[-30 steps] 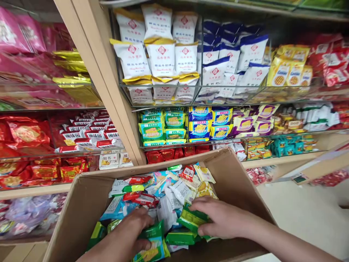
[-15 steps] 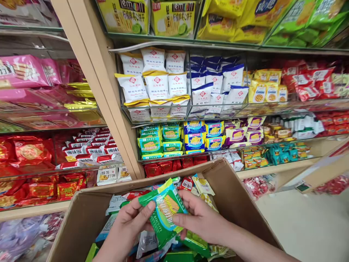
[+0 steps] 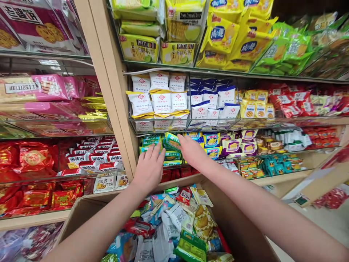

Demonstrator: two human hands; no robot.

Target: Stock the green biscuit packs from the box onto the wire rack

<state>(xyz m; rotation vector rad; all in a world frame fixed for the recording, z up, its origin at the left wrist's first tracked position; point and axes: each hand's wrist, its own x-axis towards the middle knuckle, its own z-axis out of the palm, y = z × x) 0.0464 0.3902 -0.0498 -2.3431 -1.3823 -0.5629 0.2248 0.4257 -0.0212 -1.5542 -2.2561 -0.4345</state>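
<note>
My right hand [image 3: 193, 150] grips the right end of a green biscuit packet [image 3: 171, 140] at the lower shelf bin. The packet sits tilted on top of other green packets [image 3: 172, 156]. Just to the left, my left hand [image 3: 149, 165] lies with its fingers stretched out over the neighbouring stack of green packets [image 3: 150, 140]; whether it presses on them I cannot tell. Below both arms stands an open cardboard box [image 3: 231, 218] holding mixed snack packets, among them another green packet [image 3: 191, 246] near the front.
Clear dividers split the shelves into bins. White milk-flavour packets [image 3: 160, 102] fill the bin above my hands, with blue-and-yellow packets [image 3: 212, 140] to the right. A wooden upright [image 3: 109, 72] stands at the left, and glass shelf edges [image 3: 218, 127] run across.
Both hands have moved up and forward from above the box to the lower shelf. The green biscuit packet, held in both hands before, is now at the green stack in my right hand.
</note>
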